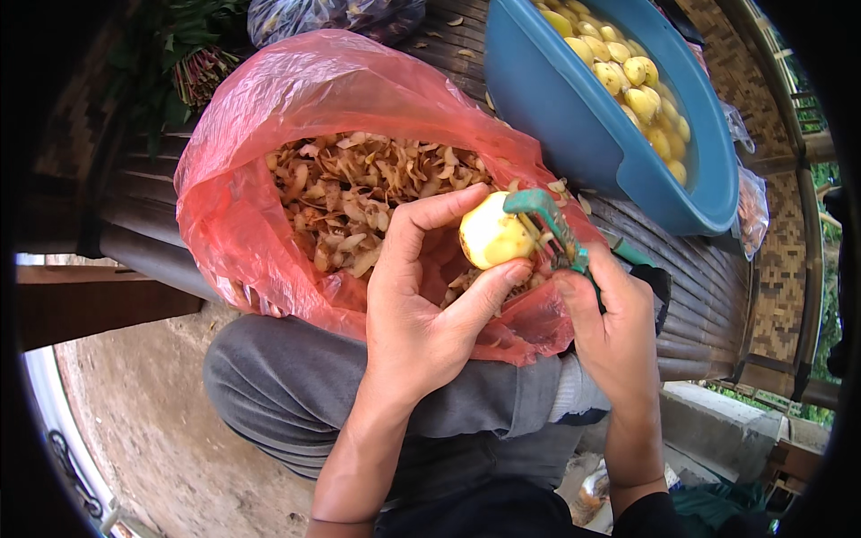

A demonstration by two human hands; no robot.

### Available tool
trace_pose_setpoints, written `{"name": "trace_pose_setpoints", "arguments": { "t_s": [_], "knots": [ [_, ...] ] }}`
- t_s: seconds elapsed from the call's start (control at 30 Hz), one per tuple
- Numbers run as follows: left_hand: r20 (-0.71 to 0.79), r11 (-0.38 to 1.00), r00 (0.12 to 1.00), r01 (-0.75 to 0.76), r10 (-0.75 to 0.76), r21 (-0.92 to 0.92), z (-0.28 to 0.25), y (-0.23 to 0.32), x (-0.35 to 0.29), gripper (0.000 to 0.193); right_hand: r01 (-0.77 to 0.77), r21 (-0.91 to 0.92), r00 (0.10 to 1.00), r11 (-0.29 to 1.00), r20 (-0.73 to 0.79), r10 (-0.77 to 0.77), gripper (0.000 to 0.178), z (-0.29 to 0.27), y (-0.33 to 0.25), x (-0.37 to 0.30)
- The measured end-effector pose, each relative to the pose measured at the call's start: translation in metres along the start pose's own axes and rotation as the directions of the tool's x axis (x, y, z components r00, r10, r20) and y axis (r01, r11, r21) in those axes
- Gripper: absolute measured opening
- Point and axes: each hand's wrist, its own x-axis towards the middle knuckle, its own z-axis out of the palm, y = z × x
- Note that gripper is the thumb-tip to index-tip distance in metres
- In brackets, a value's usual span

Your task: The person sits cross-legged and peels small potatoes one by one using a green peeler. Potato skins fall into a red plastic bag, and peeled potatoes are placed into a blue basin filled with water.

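Note:
Between the thumb and fingers of my left hand (417, 296) is a peeled, pale yellow potato (491, 235). A green-framed peeler (545, 215) is gripped in my right hand (614, 327), its head against the potato's right side. Both hands are above the mouth of a translucent red plastic bag (269, 117). Brown and cream peelings (354, 197) fill much of that bag. The potato's underside is partly hidden by my left thumb.
A blue basin (560, 117) at the far right holds several peeled potatoes (628, 76) in liquid. Leafy greens (175, 54) and a clear filled bag (332, 16) lie at the back on the bamboo slats (700, 300). My bent leg (287, 359) is just below the red bag.

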Motion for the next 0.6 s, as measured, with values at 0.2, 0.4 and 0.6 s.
{"name": "trace_pose_setpoints", "arguments": {
  "t_s": [0.2, 0.4, 0.6],
  "knots": [
    [0.010, 0.971, 0.990, 0.142, -0.142, -0.191, 0.000, 0.003, 0.001, 0.052, -0.203, 0.019, 0.979, 0.979, -0.018, 0.204, 0.021, 0.001, 0.005, 0.002],
    [0.025, 0.986, 0.994, 0.113, -0.111, -0.123, 0.002, 0.005, -0.002, 0.046, -0.140, 0.072, 0.985, 0.988, 0.107, 0.132, 0.018, -0.001, -0.004, -0.015],
    [0.095, 0.992, 0.993, 0.073, -0.063, -0.105, 0.002, 0.005, -0.002, 0.050, -0.242, 0.013, 0.969, 0.970, -0.049, 0.242, 0.018, 0.005, 0.009, 0.000]
  ]
}}
